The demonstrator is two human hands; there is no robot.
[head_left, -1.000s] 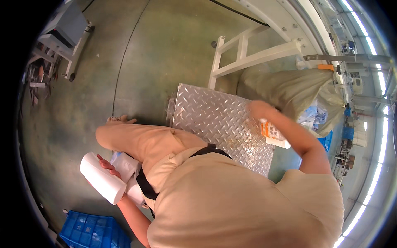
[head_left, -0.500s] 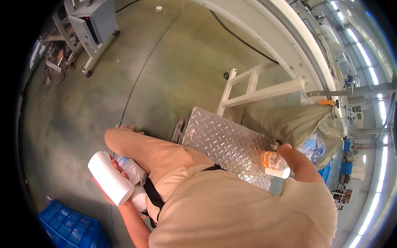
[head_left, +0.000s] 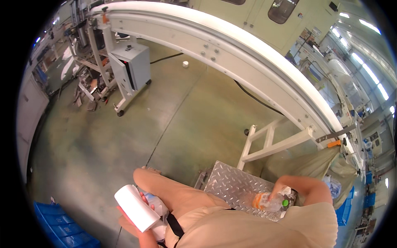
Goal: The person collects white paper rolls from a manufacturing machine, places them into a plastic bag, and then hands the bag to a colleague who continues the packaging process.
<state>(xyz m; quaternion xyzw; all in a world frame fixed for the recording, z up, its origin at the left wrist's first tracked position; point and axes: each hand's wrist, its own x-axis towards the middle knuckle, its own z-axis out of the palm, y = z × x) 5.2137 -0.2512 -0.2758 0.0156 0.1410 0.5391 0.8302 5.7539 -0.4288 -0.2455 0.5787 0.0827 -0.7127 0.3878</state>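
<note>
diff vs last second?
The view tilted up, so the conveyor and cabinet now show. The right hand with the plastic bottle dropped lower over the metal step. The left hand still holds the white roll.

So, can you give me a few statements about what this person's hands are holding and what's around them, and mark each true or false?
1. The left hand holds a white roll. True.
2. The right hand grips a red hammer. False: it holds a clear plastic bottle with an orange label and green cap.
3. The bottle is over a ridged metal step plate. True.
4. The crates at lower left are yellow. False: they are blue.
5. A white curved conveyor frame runs across the floor beyond. True.
</note>
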